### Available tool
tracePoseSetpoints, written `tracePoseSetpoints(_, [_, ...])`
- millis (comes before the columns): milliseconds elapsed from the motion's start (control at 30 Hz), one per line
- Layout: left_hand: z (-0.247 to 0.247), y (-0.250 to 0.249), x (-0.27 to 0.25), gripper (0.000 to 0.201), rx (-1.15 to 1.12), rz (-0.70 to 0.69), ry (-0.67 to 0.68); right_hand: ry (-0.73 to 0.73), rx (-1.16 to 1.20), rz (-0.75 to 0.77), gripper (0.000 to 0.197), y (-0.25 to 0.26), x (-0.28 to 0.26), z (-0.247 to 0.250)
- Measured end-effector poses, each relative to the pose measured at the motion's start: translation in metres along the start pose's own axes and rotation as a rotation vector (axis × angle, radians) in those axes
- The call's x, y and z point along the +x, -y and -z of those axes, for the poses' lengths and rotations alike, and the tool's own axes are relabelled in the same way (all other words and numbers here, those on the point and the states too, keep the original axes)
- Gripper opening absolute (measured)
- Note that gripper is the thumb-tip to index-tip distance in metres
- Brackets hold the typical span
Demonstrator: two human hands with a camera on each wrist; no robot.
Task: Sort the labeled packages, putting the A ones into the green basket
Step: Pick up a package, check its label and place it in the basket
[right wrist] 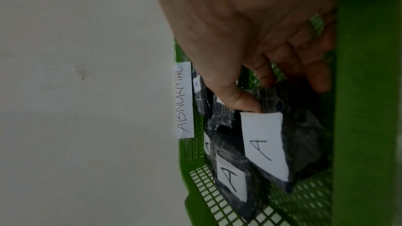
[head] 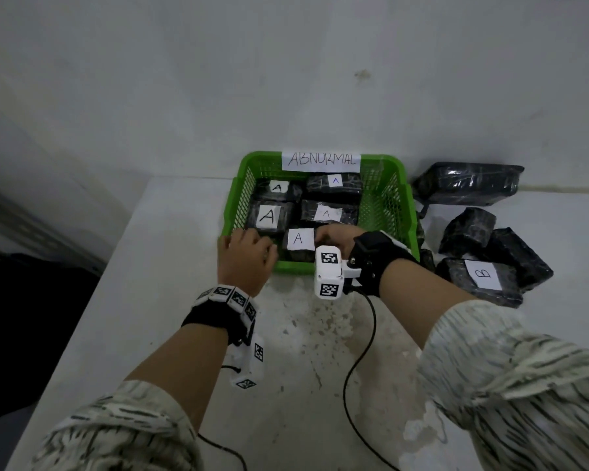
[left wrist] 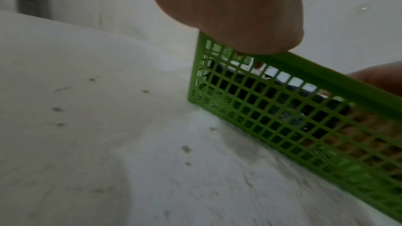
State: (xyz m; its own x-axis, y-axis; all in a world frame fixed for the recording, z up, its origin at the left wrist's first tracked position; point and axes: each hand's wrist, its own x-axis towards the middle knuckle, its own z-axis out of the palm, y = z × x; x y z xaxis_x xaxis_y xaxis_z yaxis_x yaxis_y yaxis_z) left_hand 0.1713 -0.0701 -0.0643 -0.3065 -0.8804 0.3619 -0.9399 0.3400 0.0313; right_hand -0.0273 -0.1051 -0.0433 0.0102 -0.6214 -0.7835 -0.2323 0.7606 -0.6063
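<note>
We count five black-wrapped packages with white A labels inside the green basket (head: 393, 212), which sits in the middle of the head view on the white table (head: 170, 300) against the wall, a paper sign reading ABNORMAL (head: 321, 161) taped to its far rim. Four of them lie in two rows of two toward the back: the rear-left package (head: 276, 189), the rear-right package (head: 334, 185), the large-label package (head: 269, 217) and the middle-right package (head: 327, 214). The fifth, the front package (head: 298, 244), lies against the near wall of the basket. Our right hand (head: 337, 237) reaches over the near rim and grips this front package at its right end; in the right wrist view the thumb (right wrist: 243, 104) presses at the edge of the A label (right wrist: 264, 145) while the other fingers (right wrist: 317, 75) curl around the far side of the wrapping. Our left hand (head: 249, 256) sits over the basket's near-left corner with fingers bent down inside the rim; in the left wrist view fingertips (left wrist: 259, 64) show through the mesh, but we cannot tell whether they hold the rim or only rest on it. At the right of the head view, outside the basket, we count four more black packages clearly: one long package (head: 470, 183) by the wall, two unlabeled ones (head: 468, 231) and a B package (head: 483, 277).
</note>
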Motion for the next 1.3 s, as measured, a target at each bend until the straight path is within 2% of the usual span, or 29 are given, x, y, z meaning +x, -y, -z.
tracePoseSetpoints(100, [-0.001,0.016,-0.005,0.030,-0.020,0.186,-0.041,0.052,-0.043,-0.016,0.012,0.002,0.009,-0.004])
tracePoseSetpoints(167, [-0.003,0.018,-0.005,0.038,-0.128,0.261,-0.025,0.020,-0.038,-0.015,0.024,0.008,-0.016,-0.015])
tracePoseSetpoints(300, [-0.008,0.012,-0.004,0.042,-0.354,0.301,0.015,0.025,-0.125,0.017,0.027,0.013,-0.021,-0.031])
tracePoseSetpoints(433, [-0.008,0.013,-0.005,0.047,-0.428,0.347,0.042,-0.015,-0.251,0.072,0.024,0.018,-0.014,-0.045])
tracePoseSetpoints(533, [-0.007,0.015,-0.004,0.046,-0.456,0.336,0.023,-0.042,-0.335,0.118,0.021,0.021,-0.008,-0.055])
tracePoseSetpoints(667, [-0.006,0.014,-0.005,0.046,-0.451,0.340,0.021,-0.103,-0.425,0.104,0.038,0.023,-0.003,-0.058])
tracePoseSetpoints(900, [-0.006,0.015,-0.004,0.048,-0.362,0.328,0.066,-0.078,-0.504,0.125,0.039,0.020,-0.006,-0.054])
tracePoseSetpoints(967, [-0.003,0.016,-0.002,0.050,-0.278,0.305,0.131,-0.099,-0.510,0.184,0.029,0.018,-0.011,-0.053])
tracePoseSetpoints(1033, [0.002,0.015,-0.001,0.053,-0.195,0.317,0.197,-0.132,-0.476,0.261,0.030,0.014,-0.016,-0.047])
tracePoseSetpoints(1133, [0.012,0.000,0.003,0.054,-0.167,0.341,0.197,-0.227,-0.325,0.400,0.029,0.007,-0.032,-0.030])
tracePoseSetpoints(1233, [0.021,-0.035,0.012,0.054,-0.176,0.252,0.183,-0.373,-0.198,0.540,0.010,-0.002,-0.050,-0.003])
tracePoseSetpoints(1300, [0.023,-0.066,0.020,0.052,-0.187,0.173,0.181,-0.455,-0.089,0.626,0.014,-0.011,-0.061,0.022])
